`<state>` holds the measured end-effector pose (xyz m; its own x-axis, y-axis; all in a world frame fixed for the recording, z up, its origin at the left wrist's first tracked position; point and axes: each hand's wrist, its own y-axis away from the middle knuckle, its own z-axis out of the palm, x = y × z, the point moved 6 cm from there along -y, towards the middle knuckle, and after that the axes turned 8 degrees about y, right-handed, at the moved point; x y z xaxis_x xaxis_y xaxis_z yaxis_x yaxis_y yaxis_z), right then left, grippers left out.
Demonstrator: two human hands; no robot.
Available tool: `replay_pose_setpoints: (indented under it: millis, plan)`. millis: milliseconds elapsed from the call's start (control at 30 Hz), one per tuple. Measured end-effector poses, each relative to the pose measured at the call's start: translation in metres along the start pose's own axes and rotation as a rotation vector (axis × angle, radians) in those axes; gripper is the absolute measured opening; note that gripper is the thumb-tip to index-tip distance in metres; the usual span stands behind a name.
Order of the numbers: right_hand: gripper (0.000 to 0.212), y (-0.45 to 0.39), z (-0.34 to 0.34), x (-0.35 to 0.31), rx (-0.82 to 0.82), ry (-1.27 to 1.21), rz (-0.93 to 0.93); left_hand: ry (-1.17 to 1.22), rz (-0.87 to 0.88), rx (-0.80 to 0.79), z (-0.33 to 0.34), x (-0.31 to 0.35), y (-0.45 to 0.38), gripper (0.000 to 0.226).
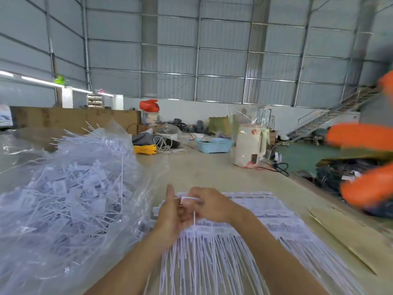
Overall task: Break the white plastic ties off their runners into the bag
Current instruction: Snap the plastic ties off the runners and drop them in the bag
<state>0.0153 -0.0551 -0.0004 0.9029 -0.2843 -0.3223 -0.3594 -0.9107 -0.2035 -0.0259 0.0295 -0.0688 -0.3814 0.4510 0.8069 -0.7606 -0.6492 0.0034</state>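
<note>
A large clear plastic bag fills the left of the table, heaped with loose white ties. Sheets of white ties still on their runners lie flat in front of me. Above them, my left hand and my right hand meet, both pinching one white tie whose thin tail hangs down between them. My left thumb points up.
A cream electric kettle wrapped in plastic stands at the back right, beside a blue basket and a yellow cable coil. Flat cardboard lies at the right. A blurred person in orange sleeves stands at the right edge.
</note>
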Motion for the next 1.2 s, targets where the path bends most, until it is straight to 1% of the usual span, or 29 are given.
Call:
replay_pose_setpoints:
  millis: [33, 67, 100, 167, 233, 300, 400, 433, 500, 600, 667, 733, 833, 900, 967, 1033, 1067, 1133, 1200]
  plan:
    - [0.024, 0.002, 0.011, 0.012, 0.012, -0.120, 0.028, -0.040, -0.048, -0.053, 0.000, -0.003, -0.001, 0.073]
    - [0.026, 0.004, 0.019, 0.022, 0.030, -0.188, 0.045, -0.101, -0.068, -0.090, -0.001, -0.006, -0.001, 0.067]
    - [0.030, 0.006, 0.023, 0.032, 0.054, -0.198, 0.056, -0.165, -0.056, -0.100, -0.004, -0.007, -0.003, 0.056]
    - [0.033, 0.009, 0.025, 0.048, 0.109, -0.168, 0.079, -0.253, 0.052, -0.058, -0.011, -0.007, -0.007, 0.031]
    - [0.030, 0.011, 0.024, 0.057, 0.125, -0.148, 0.096, -0.288, 0.162, -0.060, -0.010, -0.003, -0.008, 0.022]
    - [0.024, 0.012, 0.024, 0.055, 0.126, -0.112, 0.040, -0.299, 0.210, -0.096, -0.004, 0.001, -0.005, 0.020]
    - [0.017, 0.012, 0.017, 0.044, 0.195, -0.139, -0.039, -0.319, 0.231, -0.147, 0.003, 0.005, -0.001, 0.019]
    - [0.017, 0.011, 0.016, 0.042, 0.215, -0.147, -0.045, -0.333, 0.250, -0.160, 0.004, 0.007, 0.000, 0.020]
    - [0.022, 0.007, 0.015, 0.040, 0.227, -0.073, -0.022, -0.378, 0.293, -0.169, 0.005, 0.010, 0.003, 0.021]
    - [0.022, 0.003, 0.011, 0.040, 0.252, 0.024, 0.011, -0.471, 0.310, -0.108, 0.004, 0.010, 0.001, 0.034]
    - [0.022, 0.000, 0.010, 0.038, 0.239, 0.015, 0.023, -0.472, 0.307, -0.079, 0.004, 0.010, 0.000, 0.034]
    - [0.020, -0.001, 0.012, 0.036, 0.195, -0.055, 0.035, -0.491, 0.340, -0.085, 0.005, 0.012, 0.001, 0.030]
    - [0.027, 0.002, 0.017, 0.035, 0.139, -0.139, 0.046, -0.556, 0.396, -0.117, 0.007, 0.013, 0.003, 0.032]
    - [0.029, 0.005, 0.018, 0.034, 0.137, -0.150, 0.023, -0.585, 0.420, -0.116, 0.007, 0.011, 0.002, 0.031]
    - [0.028, 0.007, 0.018, 0.034, 0.153, -0.132, 0.004, -0.595, 0.419, -0.080, 0.005, 0.009, -0.001, 0.032]
    - [0.026, 0.008, 0.017, 0.035, 0.194, -0.078, 0.018, -0.572, 0.375, -0.042, 0.003, 0.006, -0.006, 0.033]
    - [0.024, 0.009, 0.017, 0.035, 0.223, 0.003, 0.036, -0.575, 0.352, -0.019, 0.002, 0.005, -0.009, 0.034]
    - [0.018, 0.012, 0.016, 0.028, 0.277, 0.271, 0.041, -0.616, 0.311, 0.044, 0.001, 0.001, -0.012, 0.037]
    - [0.015, 0.016, 0.013, 0.017, 0.288, 0.511, 0.008, -0.651, 0.252, 0.127, -0.007, -0.002, -0.015, 0.038]
